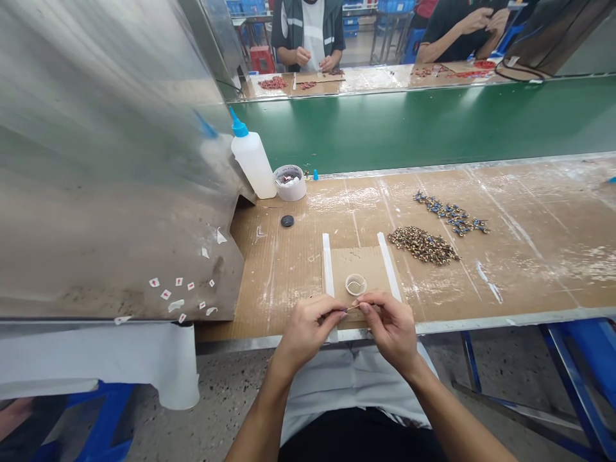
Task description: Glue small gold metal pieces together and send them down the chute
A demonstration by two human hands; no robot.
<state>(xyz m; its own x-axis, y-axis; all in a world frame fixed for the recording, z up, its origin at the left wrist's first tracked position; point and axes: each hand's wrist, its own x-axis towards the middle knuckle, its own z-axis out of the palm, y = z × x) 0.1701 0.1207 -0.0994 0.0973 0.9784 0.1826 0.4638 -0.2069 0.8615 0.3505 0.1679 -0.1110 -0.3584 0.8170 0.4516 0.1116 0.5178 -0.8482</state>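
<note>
My left hand (308, 328) and my right hand (391, 326) meet at the near edge of the cardboard-covered bench (529, 256). Both are closed in a pinch on a thin wooden stick (353, 308) held between them; a tiny part may sit at its tip, too small to name. Just beyond the fingers stands a small clear cap (356, 283) on a cardboard square framed by two white strips (389, 266). A pile of small brass-coloured parts (423, 244) lies to the right, with a row of blue parts (452, 215) behind it.
A white squeeze bottle with a blue tip (251, 160), a small white pot (290, 182) and a black disc (287, 221) stand at the back left. A metal panel (110, 167) walls off the left. Beyond the green belt (433, 122), two other people work at a far bench.
</note>
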